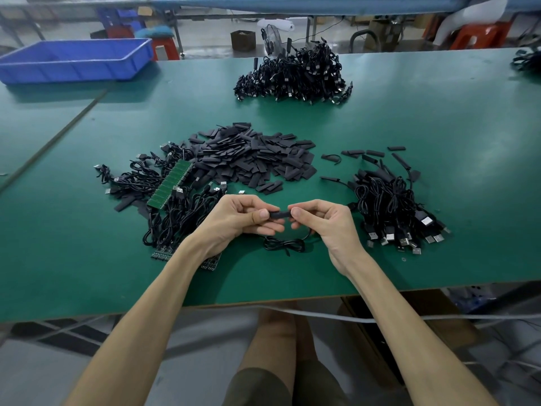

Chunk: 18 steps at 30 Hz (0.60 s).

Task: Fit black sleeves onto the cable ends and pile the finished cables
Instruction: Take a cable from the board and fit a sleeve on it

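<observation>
My left hand (240, 219) and my right hand (322, 221) meet over the near middle of the green table (409, 127). Between their thumbs and fingers they pinch one short black sleeve (278, 214), left hand on its left end, right hand on its right end. A coiled black cable (285, 244) lies on the table just below the hands, and its lead runs up under my right hand. A heap of loose black sleeves (254, 156) lies beyond the hands. Cables with green circuit strips (169, 186) lie to the left. A pile of sleeved cables (392, 206) lies to the right.
A large heap of black cables (295, 74) sits at the far middle of the table. A blue plastic tray (76, 60) stands at the far left corner. More cables (527, 60) show at the far right edge. A white cord (336, 316) runs under the near table edge.
</observation>
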Tool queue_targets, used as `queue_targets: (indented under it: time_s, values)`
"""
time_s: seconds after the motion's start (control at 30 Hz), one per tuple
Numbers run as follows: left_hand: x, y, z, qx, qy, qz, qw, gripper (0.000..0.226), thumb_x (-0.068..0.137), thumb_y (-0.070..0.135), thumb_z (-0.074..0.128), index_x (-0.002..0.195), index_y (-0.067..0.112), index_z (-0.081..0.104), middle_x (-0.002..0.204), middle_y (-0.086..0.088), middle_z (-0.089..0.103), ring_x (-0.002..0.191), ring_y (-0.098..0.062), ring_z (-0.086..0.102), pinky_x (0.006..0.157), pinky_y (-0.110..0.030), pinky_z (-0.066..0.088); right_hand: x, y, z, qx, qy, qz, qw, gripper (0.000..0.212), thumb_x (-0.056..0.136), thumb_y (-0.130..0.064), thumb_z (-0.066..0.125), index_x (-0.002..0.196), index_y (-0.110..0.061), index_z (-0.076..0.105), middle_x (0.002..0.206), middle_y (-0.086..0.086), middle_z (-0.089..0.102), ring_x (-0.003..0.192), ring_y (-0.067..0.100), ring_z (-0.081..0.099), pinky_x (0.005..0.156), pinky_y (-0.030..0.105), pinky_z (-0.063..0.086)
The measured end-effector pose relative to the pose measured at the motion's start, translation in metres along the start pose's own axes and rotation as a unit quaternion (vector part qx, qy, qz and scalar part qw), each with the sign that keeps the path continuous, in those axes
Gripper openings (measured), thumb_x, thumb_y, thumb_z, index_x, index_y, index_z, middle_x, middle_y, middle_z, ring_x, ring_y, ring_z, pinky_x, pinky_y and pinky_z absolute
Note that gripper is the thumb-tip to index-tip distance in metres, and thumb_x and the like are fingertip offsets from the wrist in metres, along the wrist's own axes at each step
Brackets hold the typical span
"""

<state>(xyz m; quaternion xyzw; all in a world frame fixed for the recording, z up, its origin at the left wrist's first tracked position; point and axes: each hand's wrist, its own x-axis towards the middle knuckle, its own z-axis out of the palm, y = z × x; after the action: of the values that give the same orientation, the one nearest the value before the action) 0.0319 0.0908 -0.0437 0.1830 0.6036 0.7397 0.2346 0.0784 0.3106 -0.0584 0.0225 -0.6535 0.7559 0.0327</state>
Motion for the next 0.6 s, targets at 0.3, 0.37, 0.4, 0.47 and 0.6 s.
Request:
queue_targets:
  time_s: [0.3, 0.37, 0.4, 0.47, 0.6]
  values:
    - [0.0003, -0.0025, -0.0002, 0.000, 0.014, 0.006, 1.000, 0.011, 0.085, 0.007, 0.072, 0.095, 0.005, 0.077, 0.096, -0.030, 0.073, 0.088, -0.033, 0.076, 0.074, -0.026, 0.062, 0.0002, 0.0010, -0.0007, -0.004, -0.010, 0.000, 1.000, 0.012, 0.081, -0.022, 0.084, 0.091, -0.016, 0.084, 0.079, 0.011, 0.078, 0.072, 0.013, 0.072, 0.076, 0.015, 0.052]
    - [0.0007, -0.0027, -0.0006, -0.001, 0.013, 0.006, 1.000, 0.011, 0.085, 0.007, 0.072, 0.095, 0.006, 0.077, 0.096, -0.030, 0.073, 0.088, -0.033, 0.076, 0.074, -0.027, 0.062, 0.0003, 0.0007, -0.0010, -0.005, -0.013, -0.001, 1.000, 0.016, 0.079, -0.026, 0.085, 0.092, -0.016, 0.084, 0.080, 0.012, 0.078, 0.072, 0.013, 0.072, 0.078, 0.015, 0.052]
    - [0.0009, -0.0027, -0.0008, -0.001, 0.013, 0.007, 1.000, 0.011, 0.085, 0.007, 0.073, 0.094, 0.006, 0.077, 0.095, -0.030, 0.073, 0.088, -0.033, 0.076, 0.074, -0.027, 0.062, 0.0005, 0.0006, -0.0011, -0.004, -0.014, -0.001, 1.000, 0.017, 0.078, -0.027, 0.085, 0.092, -0.017, 0.084, 0.080, 0.012, 0.078, 0.072, 0.013, 0.072, 0.078, 0.016, 0.052]
    - [0.0014, -0.0027, -0.0008, 0.000, 0.014, 0.006, 1.000, 0.011, 0.084, 0.006, 0.073, 0.093, 0.007, 0.078, 0.095, -0.029, 0.074, 0.087, -0.032, 0.077, 0.074, -0.026, 0.062, 0.0007, 0.0010, -0.0016, -0.004, -0.017, 0.000, 1.000, 0.017, 0.078, -0.027, 0.085, 0.092, -0.017, 0.084, 0.080, 0.012, 0.078, 0.072, 0.012, 0.072, 0.079, 0.015, 0.051]
    - [0.0016, -0.0029, 0.0002, 0.001, 0.017, 0.009, 1.000, 0.010, 0.083, 0.006, 0.074, 0.092, 0.007, 0.078, 0.092, -0.028, 0.074, 0.085, -0.031, 0.077, 0.073, -0.026, 0.062, 0.0012, 0.0014, -0.0017, -0.002, -0.019, -0.002, 1.000, 0.018, 0.078, -0.027, 0.085, 0.092, -0.017, 0.084, 0.081, 0.012, 0.079, 0.071, 0.013, 0.072, 0.077, 0.014, 0.051]
